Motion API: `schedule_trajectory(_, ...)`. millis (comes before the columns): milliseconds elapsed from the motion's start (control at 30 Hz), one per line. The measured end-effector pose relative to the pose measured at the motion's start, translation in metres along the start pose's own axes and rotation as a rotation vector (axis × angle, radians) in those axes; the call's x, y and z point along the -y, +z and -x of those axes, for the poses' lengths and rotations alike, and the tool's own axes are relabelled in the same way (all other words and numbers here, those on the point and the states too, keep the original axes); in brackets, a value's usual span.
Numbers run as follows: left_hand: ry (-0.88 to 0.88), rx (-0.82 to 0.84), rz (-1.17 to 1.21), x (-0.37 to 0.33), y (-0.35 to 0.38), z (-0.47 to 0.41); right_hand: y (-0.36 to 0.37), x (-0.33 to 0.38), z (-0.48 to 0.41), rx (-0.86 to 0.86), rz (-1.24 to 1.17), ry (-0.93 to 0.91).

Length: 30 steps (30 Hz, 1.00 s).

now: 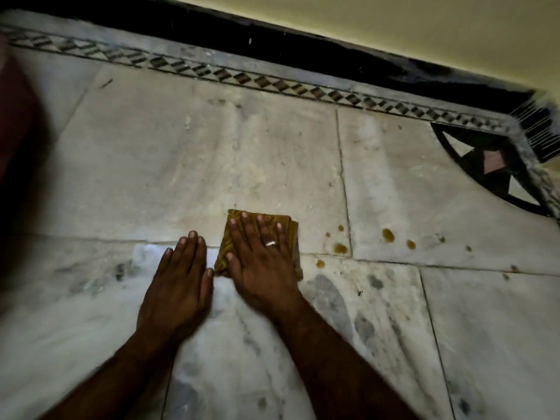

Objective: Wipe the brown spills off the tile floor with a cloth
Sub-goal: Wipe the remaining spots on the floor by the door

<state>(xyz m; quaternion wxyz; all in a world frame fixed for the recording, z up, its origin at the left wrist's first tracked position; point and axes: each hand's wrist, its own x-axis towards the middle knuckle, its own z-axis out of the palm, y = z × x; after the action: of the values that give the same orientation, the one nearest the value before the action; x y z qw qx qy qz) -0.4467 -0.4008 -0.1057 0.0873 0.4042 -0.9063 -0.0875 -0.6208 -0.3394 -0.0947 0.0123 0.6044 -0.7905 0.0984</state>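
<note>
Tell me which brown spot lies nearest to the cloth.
The brown spot just below the tile joint, off the cloth's right edge; the others lie farther right.

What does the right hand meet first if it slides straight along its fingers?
The right hand, flat on the cloth, points toward the wall: bare tile floor ahead, then the patterned border strip. The brown spills lie off to its right, outside that line.

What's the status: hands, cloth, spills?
Right hand flat on cloth. Left hand flat on floor beside it. Spills unwiped, right of cloth. Nothing in the way.
</note>
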Motion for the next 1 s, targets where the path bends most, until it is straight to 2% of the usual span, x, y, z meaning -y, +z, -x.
schedule_trajectory(200,0.012,0.012,-0.032,0.0,0.003,-0.001,-0.009,-0.054,0.007,0.012,0.047,0.217)
schedule_trajectory(300,0.018,0.013,-0.031,0.001,0.004,-0.001,-0.018,-0.069,0.046,0.02,0.09,0.338)
schedule_trajectory(400,0.032,-0.008,-0.031,0.0,0.006,0.001,-0.02,-0.052,0.094,0.0,0.086,0.446)
schedule_trajectory(467,0.041,-0.03,-0.032,-0.001,0.007,0.002,-0.018,-0.024,0.11,-0.032,0.064,0.424)
schedule_trajectory(533,0.055,-0.053,-0.037,-0.002,0.007,0.001,-0.015,-0.003,0.106,-0.031,0.023,0.304)
schedule_trajectory(667,0.044,-0.061,-0.031,-0.002,0.006,0.002,-0.012,-0.024,0.054,-0.016,-0.018,0.063)
schedule_trajectory(833,0.0,-0.026,-0.023,-0.004,0.002,0.001,-0.017,-0.11,0.018,0.029,0.038,0.065)
schedule_trajectory(900,-0.001,0.006,-0.034,-0.006,0.001,0.002,-0.027,-0.144,0.032,0.089,0.084,0.064)
schedule_trajectory(1000,-0.05,0.061,-0.081,-0.003,-0.002,0.0,-0.039,-0.179,0.078,0.093,0.135,0.12)
